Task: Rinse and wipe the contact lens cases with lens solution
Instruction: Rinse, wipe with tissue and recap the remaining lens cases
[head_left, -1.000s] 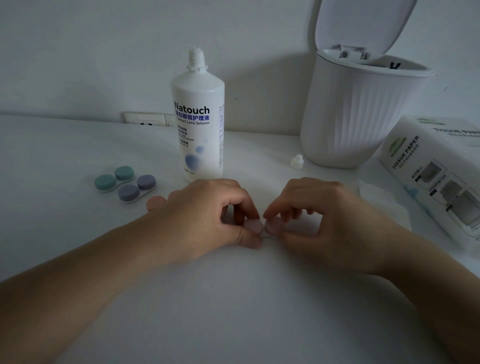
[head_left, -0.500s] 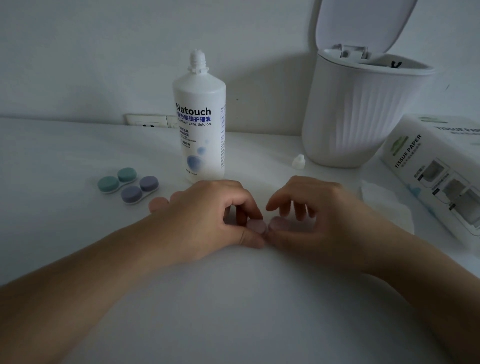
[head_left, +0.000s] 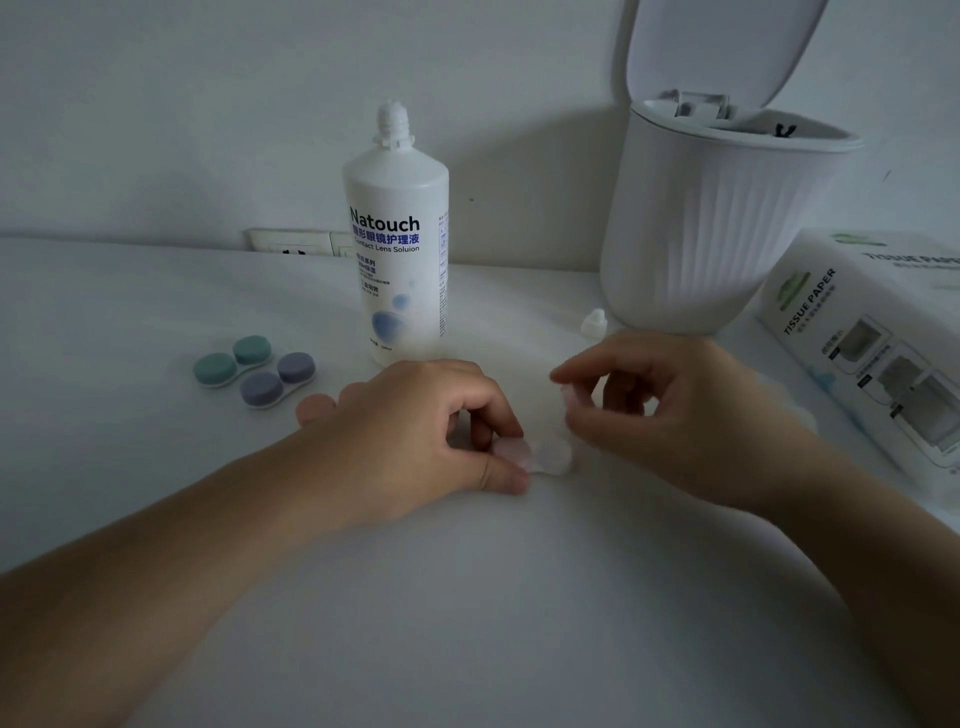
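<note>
A: Where is the pink lens case (head_left: 535, 457) in relation to the fingers?

B: It lies on the white table (head_left: 467, 597), between the two hands. The left hand (head_left: 415, 431) rests on the table and pinches the case's left well, the one with a pink cap on it, between thumb and forefinger. The right well beside it is uncapped and looks pale and clear.

A: And the right hand (head_left: 670, 410)?

B: It is raised just above and to the right of the case, fingers curled, pinching a small pink cap (head_left: 569, 397) between thumb and forefinger. The cap is apart from the case, not touching it.

A: What else is on the surface?

B: A bottle of lens solution (head_left: 397, 260) stands upright behind the left hand, its nozzle bare. Its small white bottle cap (head_left: 595, 322) sits to the right, near the foot of a ribbed white bin (head_left: 701, 234) whose lid is tipped up. To the left lie two more cases side by side, a green case (head_left: 232, 360) and a purple case (head_left: 278, 378), both capped. A box marked tissue paper (head_left: 872, 338) lies at the right edge, and a white tissue (head_left: 800, 415) shows past the right hand.

A: The room?

B: Dim. A plain pale wall (head_left: 208, 104) stands behind the table, with a wall socket (head_left: 293, 243) just above the table's back edge.
</note>
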